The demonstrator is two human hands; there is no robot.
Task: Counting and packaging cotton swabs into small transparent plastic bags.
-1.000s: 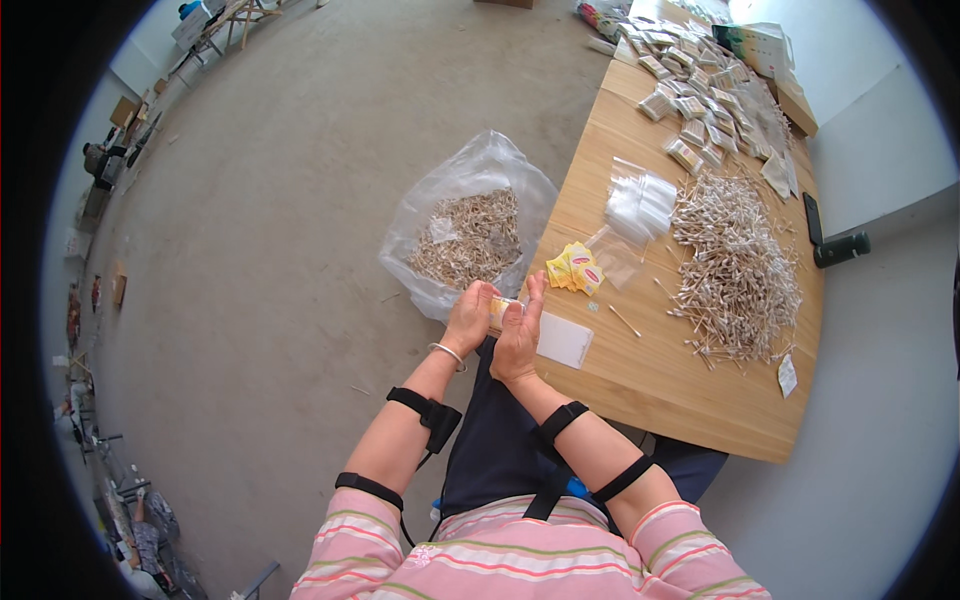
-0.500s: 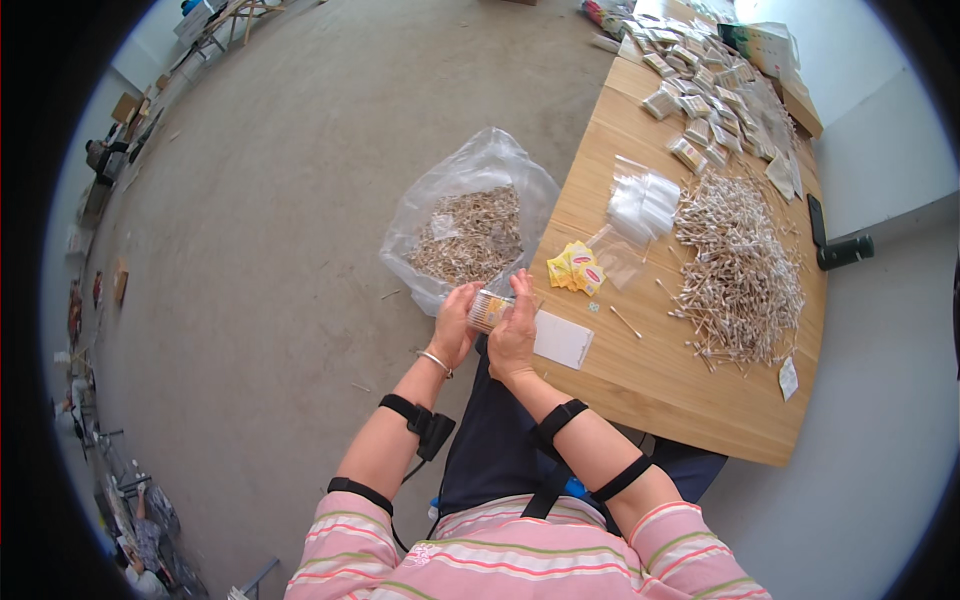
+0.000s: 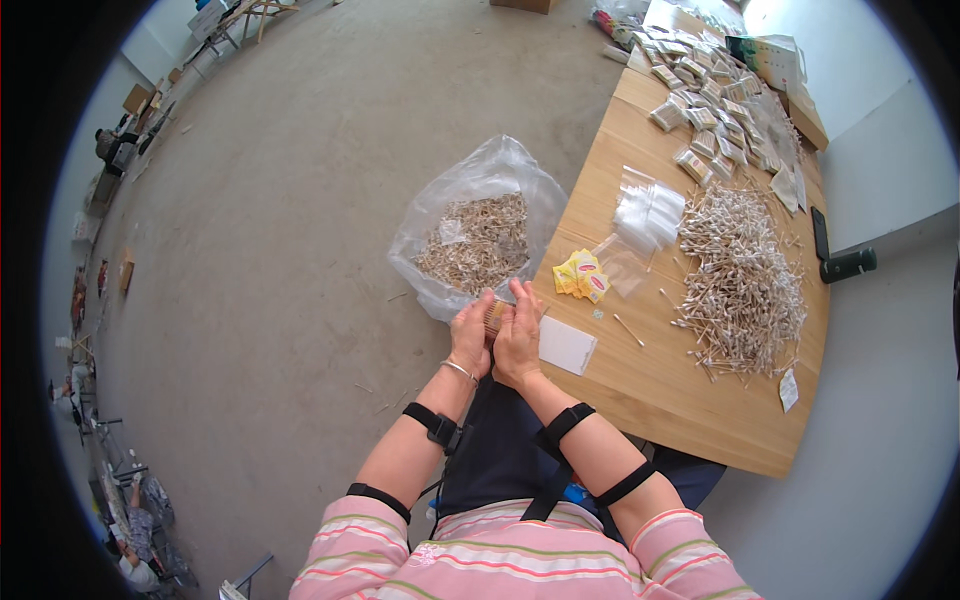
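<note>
Between my hands, over the near rim of a clear plastic sack, is a pack of cotton swabs (image 3: 496, 317); its swab sticks lie side by side. My left hand (image 3: 470, 332) is closed round the pack's left side. From the right, my right hand (image 3: 516, 336) presses against it, its fingers covering much of it. The clear plastic sack (image 3: 412, 212) stands on the floor, filled with loose swabs (image 3: 478, 240). Just right of my right hand, a white card (image 3: 567, 346) lies at the table's edge, with yellow printed cards (image 3: 580, 275) beyond it.
The wooden table (image 3: 690, 420) carries a large heap of loose swabs (image 3: 742, 285), clear plastic bags (image 3: 648, 212) and many filled packs (image 3: 700, 118) at its far end. A phone (image 3: 820, 232) and a dark green cylinder (image 3: 848, 265) are by the right edge. Concrete floor (image 3: 270, 250) spreads left.
My hands have come closer together around the swab pack and cover more of it. The pack has turned, and its yellow label no longer shows clearly. The view has shifted slightly.
</note>
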